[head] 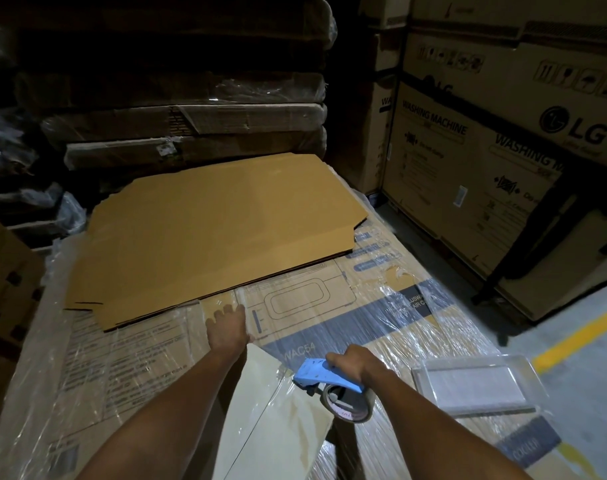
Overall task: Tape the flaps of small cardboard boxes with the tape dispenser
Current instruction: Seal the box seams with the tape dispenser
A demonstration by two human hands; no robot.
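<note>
Right hand [350, 367] grip around blue tape dispenser [324, 374], left hand [227, 329] on flat cardboard [212, 230]

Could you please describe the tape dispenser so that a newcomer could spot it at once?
Start at the big plastic-wrapped carton in front of the person. Near its close edge, the right hand grips the tape dispenser. It is the only bright blue thing there, with a roll of tape beneath it.
</note>
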